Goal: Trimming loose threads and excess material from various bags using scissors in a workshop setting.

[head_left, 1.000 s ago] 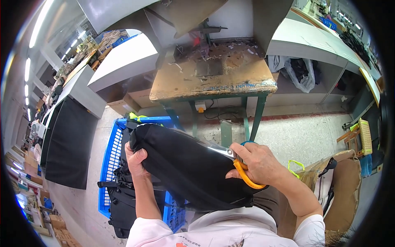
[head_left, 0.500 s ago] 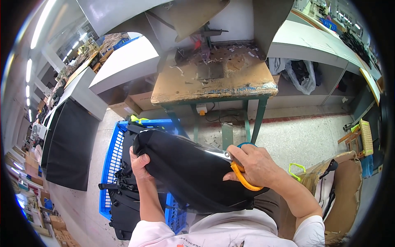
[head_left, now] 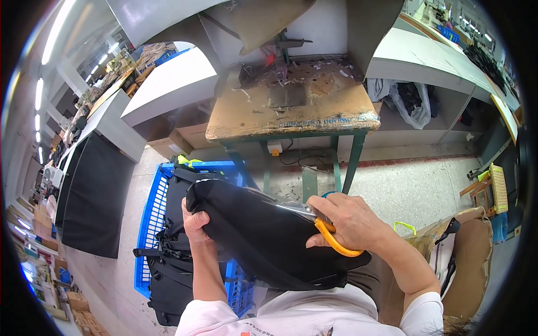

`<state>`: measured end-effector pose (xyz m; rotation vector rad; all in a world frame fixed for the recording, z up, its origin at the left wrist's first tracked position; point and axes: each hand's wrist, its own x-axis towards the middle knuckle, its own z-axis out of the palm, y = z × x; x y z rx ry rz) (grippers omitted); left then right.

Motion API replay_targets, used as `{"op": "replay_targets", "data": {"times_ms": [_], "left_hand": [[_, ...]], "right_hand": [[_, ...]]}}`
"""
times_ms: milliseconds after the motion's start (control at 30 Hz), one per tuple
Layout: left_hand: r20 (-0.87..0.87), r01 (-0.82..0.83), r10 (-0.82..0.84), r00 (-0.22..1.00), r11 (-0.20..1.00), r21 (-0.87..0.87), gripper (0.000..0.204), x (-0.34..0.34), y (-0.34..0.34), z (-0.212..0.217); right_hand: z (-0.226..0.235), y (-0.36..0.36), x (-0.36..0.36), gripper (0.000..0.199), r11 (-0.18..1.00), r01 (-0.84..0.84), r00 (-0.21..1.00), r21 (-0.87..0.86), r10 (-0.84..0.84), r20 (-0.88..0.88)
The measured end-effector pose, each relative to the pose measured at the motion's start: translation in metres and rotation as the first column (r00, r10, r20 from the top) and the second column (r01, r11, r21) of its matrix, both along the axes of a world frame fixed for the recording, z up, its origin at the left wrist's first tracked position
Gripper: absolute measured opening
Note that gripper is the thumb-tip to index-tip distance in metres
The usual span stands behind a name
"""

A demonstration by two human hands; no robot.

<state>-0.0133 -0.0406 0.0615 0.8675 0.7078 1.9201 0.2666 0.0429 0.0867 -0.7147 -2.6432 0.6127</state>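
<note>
My left hand (head_left: 196,225) grips the upper left end of a black fabric piece (head_left: 258,235), which spreads across my lap. Orange-handled scissors (head_left: 338,239) sit in my right hand (head_left: 350,221), fingers wrapped round the handles. Their metal blades point left along the far edge of the black fabric, where a strip of clear film also shows. How far apart the blades stand is hard to make out. Part of the fabric's underside is hidden.
On my left a blue plastic basket (head_left: 147,224) holds black strapped items. Ahead stands a worn wooden work table (head_left: 291,120) with green legs and scraps on top. An opened cardboard box (head_left: 471,246) and a small wooden stool (head_left: 493,187) are on the right.
Both hands have shifted slightly to the right with the fabric and scissors. My grip on each stays the same.
</note>
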Motion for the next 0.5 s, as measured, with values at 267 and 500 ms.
{"op": "replay_targets", "data": {"times_ms": [267,500], "left_hand": [[0.023,0.014,-0.013,1.000,1.000,-0.012,0.054,0.000,0.001,-0.007],[-0.001,-0.058,0.058,0.998,0.995,-0.082,0.050,-0.012,0.004,-0.016]], "right_hand": [[-0.017,-0.002,0.001,0.057,0.999,-0.020,0.995,-0.029,0.018,-0.093],[-0.030,0.013,0.031,0.070,0.702,-0.015,0.815,-0.712,-0.404,-0.415]]}}
